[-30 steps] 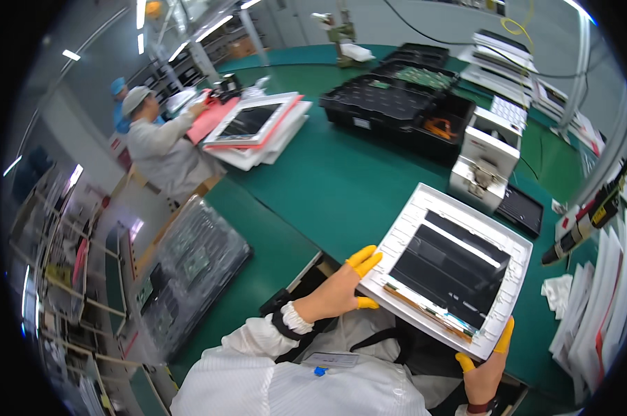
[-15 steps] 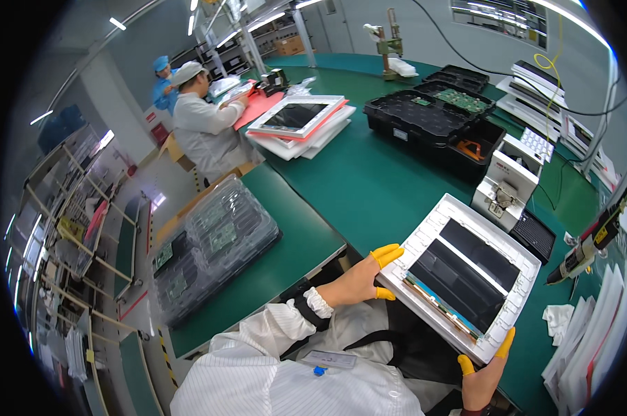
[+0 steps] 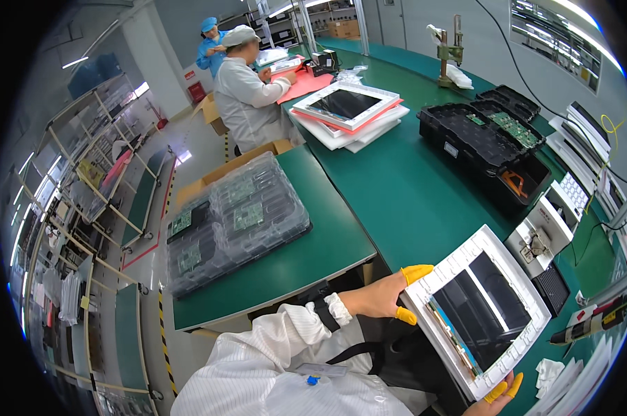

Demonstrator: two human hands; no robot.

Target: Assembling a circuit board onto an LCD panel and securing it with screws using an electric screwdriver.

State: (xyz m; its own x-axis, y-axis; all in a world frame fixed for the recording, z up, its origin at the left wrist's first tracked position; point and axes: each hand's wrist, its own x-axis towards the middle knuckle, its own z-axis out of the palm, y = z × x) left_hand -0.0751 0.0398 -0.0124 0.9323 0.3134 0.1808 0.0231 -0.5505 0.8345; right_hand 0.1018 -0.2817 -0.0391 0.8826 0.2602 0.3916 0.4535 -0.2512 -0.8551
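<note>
A white rectangular display frame (image 3: 409, 294) is tilted in front of me at the lower right. Dark panels (image 3: 466, 312) and a thin strip of circuit board (image 3: 453, 336) along one side fill its inside. My left hand (image 3: 376, 297), in yellow finger cots, grips its left edge, thumb below and a finger over the rim. At the bottom edge, my right hand (image 3: 499, 396) supports the near corner, yellow-tipped fingers bent against it. That hand is partly cut off by the picture's lower edge.
Clear trays with green circuit boards (image 3: 241, 215) lie left on the green bench. Beyond are stacked white frames (image 3: 348, 111) and a black case (image 3: 466, 139). A white device (image 3: 543, 229) and an electric screwdriver (image 3: 597, 322) stand right. A co-worker (image 3: 248, 97) sits at the far left.
My view has swung left, so the bench things sit farther right. The display frame stands more steeply tilted, and my right hand has shifted lower round its near corner. Both hands still hold it.
</note>
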